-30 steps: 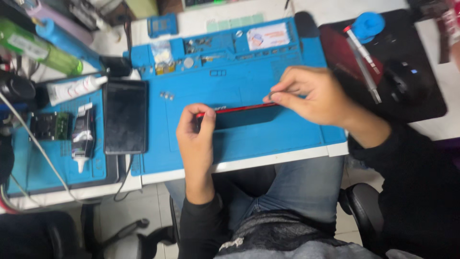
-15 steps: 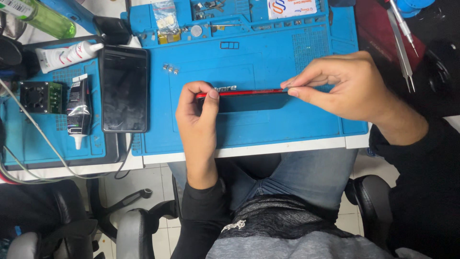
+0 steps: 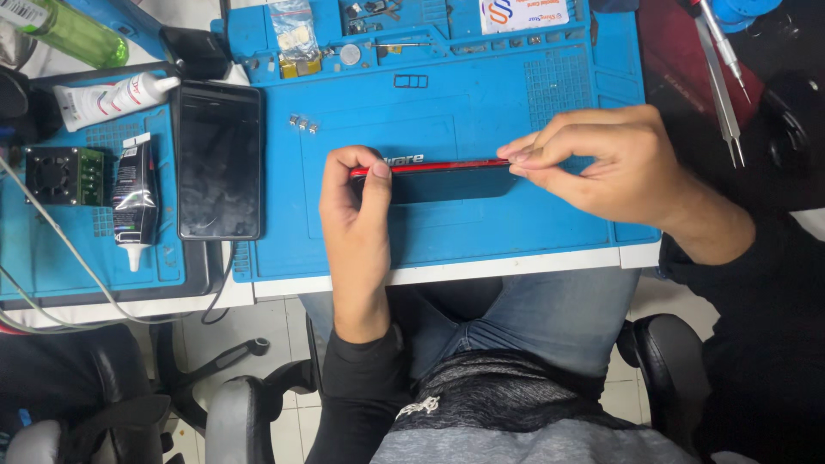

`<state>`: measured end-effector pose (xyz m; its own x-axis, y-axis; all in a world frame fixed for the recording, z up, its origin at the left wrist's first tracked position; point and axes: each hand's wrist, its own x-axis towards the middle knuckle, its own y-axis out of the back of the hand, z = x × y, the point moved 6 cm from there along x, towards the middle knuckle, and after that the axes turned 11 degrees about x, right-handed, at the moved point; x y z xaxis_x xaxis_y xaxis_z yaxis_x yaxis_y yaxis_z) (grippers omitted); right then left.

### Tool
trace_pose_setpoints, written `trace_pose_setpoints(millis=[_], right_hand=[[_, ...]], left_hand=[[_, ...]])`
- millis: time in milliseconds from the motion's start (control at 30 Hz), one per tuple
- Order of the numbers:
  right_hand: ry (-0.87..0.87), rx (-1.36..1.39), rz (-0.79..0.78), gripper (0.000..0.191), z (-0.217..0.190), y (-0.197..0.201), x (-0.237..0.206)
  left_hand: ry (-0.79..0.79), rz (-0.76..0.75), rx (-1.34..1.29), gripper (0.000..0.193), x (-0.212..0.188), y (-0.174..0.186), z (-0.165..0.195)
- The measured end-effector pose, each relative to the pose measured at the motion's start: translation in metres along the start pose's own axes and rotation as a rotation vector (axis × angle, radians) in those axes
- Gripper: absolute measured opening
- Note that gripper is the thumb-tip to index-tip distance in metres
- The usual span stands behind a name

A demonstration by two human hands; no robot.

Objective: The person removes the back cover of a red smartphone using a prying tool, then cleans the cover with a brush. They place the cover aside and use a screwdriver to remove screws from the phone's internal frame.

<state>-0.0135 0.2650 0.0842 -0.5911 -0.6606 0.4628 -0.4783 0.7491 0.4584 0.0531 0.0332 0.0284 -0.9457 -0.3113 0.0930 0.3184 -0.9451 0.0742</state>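
Blue bench mat (image 3: 481, 232) under my hands: left hand (image 3: 357, 202) clamps the red-edged phone (image 3: 447, 176) on edge, right hand (image 3: 601, 163) pinches its far end; slack grip risks it toppling flat.

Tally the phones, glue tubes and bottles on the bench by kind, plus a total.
Phones: 2, a red-edged phone on edge between the left hand and right hand, and a black slab phone lying flat
Glue tubes: 2, a white tube and a black tube
Bottles: 1, a green plastic bottle
Total: 5
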Motion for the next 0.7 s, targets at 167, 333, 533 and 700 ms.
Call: trace_pose_setpoints(millis=[167,333,533,700], right_hand=[[0.077,0.003,0.048,0.016,0.001,-0.011,-0.001],[0.24,-0.039,0.059,0.016,-0.005,-0.025,0.002],[0.458,-0.14,-0.027,0.014,-0.012,-0.038,0.007],[0.081,0.111,0.114,0.014,0.006,-0.034,0.013]], left_hand=[[0.002,-0.009,-0.014,0.007,0.001,-0.002,-0.004],[-0.007,-0.04,-0.013,0.006,-0.001,-0.004,-0.004],[-0.025,-0.06,-0.005,0.004,0.0,-0.008,-0.005],[-0.018,-0.065,-0.004,0.006,0.0,-0.01,-0.007]])
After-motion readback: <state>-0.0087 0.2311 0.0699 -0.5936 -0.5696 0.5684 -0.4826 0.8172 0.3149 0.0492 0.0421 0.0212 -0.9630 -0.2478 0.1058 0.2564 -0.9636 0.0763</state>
